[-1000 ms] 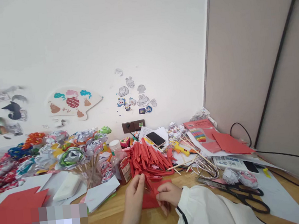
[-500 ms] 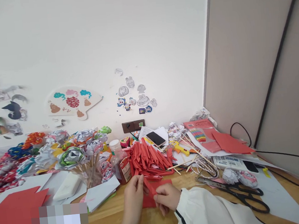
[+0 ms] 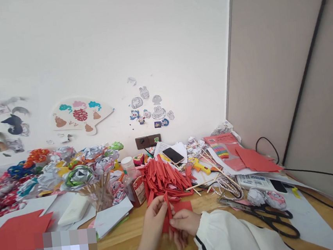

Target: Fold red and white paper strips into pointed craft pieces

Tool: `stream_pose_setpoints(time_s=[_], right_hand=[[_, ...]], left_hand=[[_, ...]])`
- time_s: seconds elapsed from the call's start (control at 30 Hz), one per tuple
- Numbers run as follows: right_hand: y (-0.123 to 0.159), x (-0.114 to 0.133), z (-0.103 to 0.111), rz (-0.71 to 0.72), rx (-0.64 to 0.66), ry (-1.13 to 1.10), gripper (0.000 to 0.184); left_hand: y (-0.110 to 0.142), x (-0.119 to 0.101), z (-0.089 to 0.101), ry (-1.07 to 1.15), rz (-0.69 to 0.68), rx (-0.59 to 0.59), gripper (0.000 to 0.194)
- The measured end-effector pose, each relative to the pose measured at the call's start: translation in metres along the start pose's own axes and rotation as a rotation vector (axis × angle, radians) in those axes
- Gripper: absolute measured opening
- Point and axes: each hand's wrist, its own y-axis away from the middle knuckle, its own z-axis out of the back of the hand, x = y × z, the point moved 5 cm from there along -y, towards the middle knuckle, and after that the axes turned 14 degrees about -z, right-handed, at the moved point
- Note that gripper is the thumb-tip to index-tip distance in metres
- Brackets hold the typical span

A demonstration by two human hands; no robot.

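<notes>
My left hand (image 3: 153, 220) and my right hand (image 3: 184, 223) meet over the wooden table (image 3: 128, 246), both pinching a small folded red paper piece (image 3: 169, 208) that stands upright between the fingertips. A flat red paper square (image 3: 182, 206) lies under the hands. Just behind them is a heap of folded red paper strips (image 3: 162, 177). My right arm wears a white sleeve (image 3: 233, 236).
Paper flowers on sticks (image 3: 79, 174) crowd the left, beside a bottle (image 3: 132, 181). A phone (image 3: 173, 154), yellow glue gun (image 3: 201, 166), wooden sticks, beads (image 3: 229, 185), black scissors (image 3: 269, 217) and red sheets (image 3: 254, 159) lie right. Red paper (image 3: 20, 225) lies at the front left.
The red piece has been raised and folded narrower, now standing upright between my fingers. Both hands shifted slightly closer together.
</notes>
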Motion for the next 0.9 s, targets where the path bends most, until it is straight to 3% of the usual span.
stream_pose_setpoints(time_s=[0.07,0.17,0.23,0.43,0.7,0.77,0.9], right_hand=[[0.007,0.005,0.004,0.054,-0.179,0.221,0.047],[0.026,0.025,0.016,0.258,-0.615,0.513,0.037],[0.034,0.034,0.020,0.317,-0.742,0.555,0.030],[0.033,0.036,0.030,0.334,-0.760,0.407,0.020],[0.042,0.049,0.033,0.382,-0.795,0.653,0.013],[0.039,0.047,0.036,0.354,-0.747,0.614,0.015],[0.027,0.032,0.043,0.217,-0.507,0.415,0.021]], left_hand=[[0.001,-0.005,0.000,-0.125,-0.060,0.009,0.017],[0.003,-0.015,-0.001,-0.331,-0.181,0.030,0.016],[0.004,-0.019,-0.002,-0.403,-0.222,0.058,0.016],[0.006,-0.024,-0.006,-0.504,-0.232,0.141,0.018],[0.009,-0.016,-0.011,-0.560,-0.168,0.270,0.020],[0.008,-0.013,-0.012,-0.528,-0.153,0.292,0.020],[0.008,-0.012,-0.014,-0.481,-0.144,0.345,0.021]])
